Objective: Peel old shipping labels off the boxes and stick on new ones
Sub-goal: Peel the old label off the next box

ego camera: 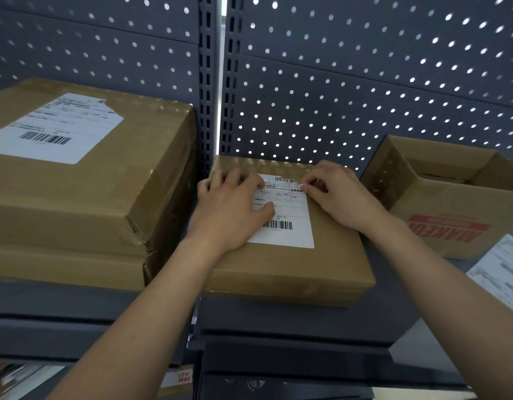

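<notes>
A flat brown box (321,264) lies on the dark shelf in front of me, with a white shipping label (290,223) on its top. My left hand (232,215) lies on the label's left half, fingers spread and pressing down. My right hand (336,194) pinches the label's upper right corner between thumb and fingertip, and that corner looks slightly lifted. A larger brown box (111,183) with its own white barcode label (56,128) stands to the left, stacked on another box.
An open cardboard box (457,203) with red print stands at the right on the shelf. Loose printed sheets (503,269) lie at the far right edge. Grey pegboard (365,82) closes off the back. The shelf's front edge (278,327) runs below the boxes.
</notes>
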Demonstrator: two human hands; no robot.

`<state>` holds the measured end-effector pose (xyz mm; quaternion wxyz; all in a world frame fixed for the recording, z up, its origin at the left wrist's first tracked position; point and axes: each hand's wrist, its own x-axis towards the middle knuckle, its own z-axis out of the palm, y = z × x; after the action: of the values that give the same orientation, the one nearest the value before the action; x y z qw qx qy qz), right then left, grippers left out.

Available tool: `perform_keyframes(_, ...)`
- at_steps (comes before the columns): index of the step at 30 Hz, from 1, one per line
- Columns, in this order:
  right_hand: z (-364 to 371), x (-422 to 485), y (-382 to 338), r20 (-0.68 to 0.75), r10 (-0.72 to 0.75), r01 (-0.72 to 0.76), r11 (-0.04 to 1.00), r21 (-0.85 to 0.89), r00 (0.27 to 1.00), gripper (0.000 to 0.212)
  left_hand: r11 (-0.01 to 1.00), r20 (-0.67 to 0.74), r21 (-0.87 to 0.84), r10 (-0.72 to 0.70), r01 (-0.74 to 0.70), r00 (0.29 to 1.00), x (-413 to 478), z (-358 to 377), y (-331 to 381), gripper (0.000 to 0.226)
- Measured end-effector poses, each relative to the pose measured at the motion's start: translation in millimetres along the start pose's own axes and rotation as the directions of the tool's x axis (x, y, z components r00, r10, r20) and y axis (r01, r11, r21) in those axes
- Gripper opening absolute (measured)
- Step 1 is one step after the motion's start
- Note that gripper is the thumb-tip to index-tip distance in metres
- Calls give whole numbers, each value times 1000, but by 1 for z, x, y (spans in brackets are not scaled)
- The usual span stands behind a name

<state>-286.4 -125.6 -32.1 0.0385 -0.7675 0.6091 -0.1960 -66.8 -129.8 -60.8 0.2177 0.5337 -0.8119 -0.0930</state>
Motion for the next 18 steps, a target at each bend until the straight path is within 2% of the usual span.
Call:
perform_keyframes(4, 3, -9, -2, -44, 15, -12, 997, 78, 999, 6, 1000, -5, 0, -2, 2, 1000, 0, 1, 1, 45)
perform_keyframes(9, 4, -20, -7, -117, 8, 9, 990, 142, 993, 12, 1000, -4, 8, -8, 8, 1000, 1, 2, 0, 45)
perform_keyframes(13, 3, -21, -7, -120, 19, -2, 991, 134, 993, 6, 1000, -5, 9, -6, 6, 1000, 1, 2, 1, 45)
perform_keyframes(18, 3, -19, -10, -106, 45, -28, 987, 159, 993, 8, 1000, -4, 8, -7, 7, 1000, 1, 3, 0, 45)
